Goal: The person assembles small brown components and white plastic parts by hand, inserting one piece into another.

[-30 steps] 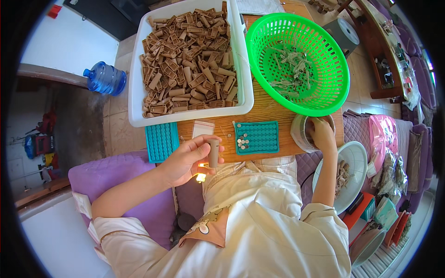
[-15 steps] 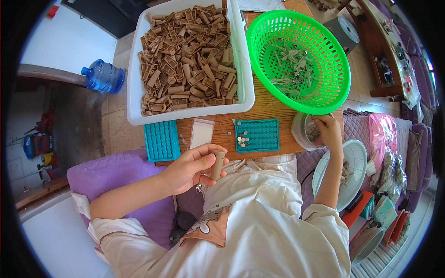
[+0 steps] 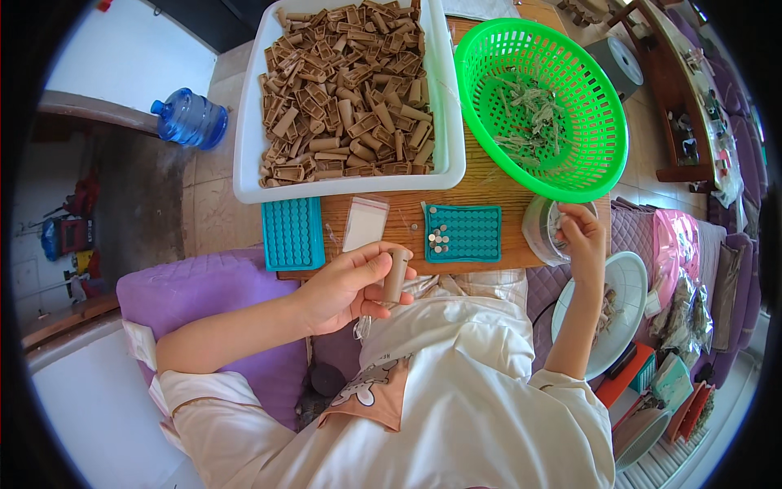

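A brown half-round plastic piece (image 3: 396,275) stands nearly upright in my left hand (image 3: 352,281), held between the thumb and curled fingers, over my lap just off the table edge. At the table's right, my right hand (image 3: 585,232) is beside the mouth of a clear round jar (image 3: 539,235). Its thumb and fingertips are pinched together; what lies between them is too small to name. Between the hands lies a teal moulded tray (image 3: 472,232) with several small silvery discs (image 3: 437,240) at its left side.
A white bin (image 3: 452,163) heaped with brown plastic pieces (image 3: 350,98) fills the table's back. Right of it, a green basket (image 3: 607,155) holds pale tangled strands. A second teal tray (image 3: 293,232) and a clear bag (image 3: 365,224) lie leftward. A pale basin (image 3: 639,285) stands beyond my right forearm.
The view has shifted a little, so the table appears slightly higher and to the right. My right hand's pinched fingers have moved to the jar's right side. My left hand keeps its hold.
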A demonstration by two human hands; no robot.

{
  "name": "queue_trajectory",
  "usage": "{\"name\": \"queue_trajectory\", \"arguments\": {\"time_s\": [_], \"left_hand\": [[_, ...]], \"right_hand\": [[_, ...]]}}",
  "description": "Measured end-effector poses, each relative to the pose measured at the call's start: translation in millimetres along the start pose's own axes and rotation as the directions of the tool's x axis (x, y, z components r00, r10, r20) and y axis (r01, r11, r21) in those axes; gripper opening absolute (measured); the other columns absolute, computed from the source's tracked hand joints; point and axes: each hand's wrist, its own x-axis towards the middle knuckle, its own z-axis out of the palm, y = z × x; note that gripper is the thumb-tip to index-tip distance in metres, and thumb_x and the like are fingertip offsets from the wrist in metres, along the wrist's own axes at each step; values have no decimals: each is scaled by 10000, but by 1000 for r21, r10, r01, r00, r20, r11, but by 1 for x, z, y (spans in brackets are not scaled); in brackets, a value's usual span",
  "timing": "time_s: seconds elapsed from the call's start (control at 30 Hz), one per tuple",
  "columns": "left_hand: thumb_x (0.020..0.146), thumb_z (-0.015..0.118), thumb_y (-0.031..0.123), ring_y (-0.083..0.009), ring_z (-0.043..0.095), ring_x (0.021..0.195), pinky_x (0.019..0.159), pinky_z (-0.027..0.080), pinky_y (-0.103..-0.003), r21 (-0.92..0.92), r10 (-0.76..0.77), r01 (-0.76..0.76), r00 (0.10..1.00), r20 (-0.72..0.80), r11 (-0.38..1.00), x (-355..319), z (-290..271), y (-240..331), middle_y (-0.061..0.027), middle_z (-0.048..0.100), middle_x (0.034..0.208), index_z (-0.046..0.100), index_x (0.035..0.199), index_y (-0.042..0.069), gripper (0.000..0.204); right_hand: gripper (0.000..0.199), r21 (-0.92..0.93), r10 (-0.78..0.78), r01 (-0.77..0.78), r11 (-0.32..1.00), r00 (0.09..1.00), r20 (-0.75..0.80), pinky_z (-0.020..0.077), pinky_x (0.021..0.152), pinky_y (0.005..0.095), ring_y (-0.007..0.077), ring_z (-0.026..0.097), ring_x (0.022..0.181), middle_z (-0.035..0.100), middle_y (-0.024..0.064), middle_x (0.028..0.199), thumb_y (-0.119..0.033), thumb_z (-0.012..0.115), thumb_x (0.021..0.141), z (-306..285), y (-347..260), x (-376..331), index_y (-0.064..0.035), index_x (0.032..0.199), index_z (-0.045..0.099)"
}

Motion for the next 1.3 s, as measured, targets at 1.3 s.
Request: {"name": "queue_trajectory", "arguments": {"time_s": [1.3], "left_hand": [[938, 333, 274, -162, 604, 847, 494, 431, -190, 72, 5, 4, 993, -122, 997, -4, 1, 4, -76, 546, 1064, 413, 1180, 50, 339]], "right_hand": [[47, 184, -116, 7, 983, 798, 592, 515, 701, 252, 135, 573, 816, 543, 123, 992, 19, 524, 810, 165, -35, -56, 33, 833, 485]]}}
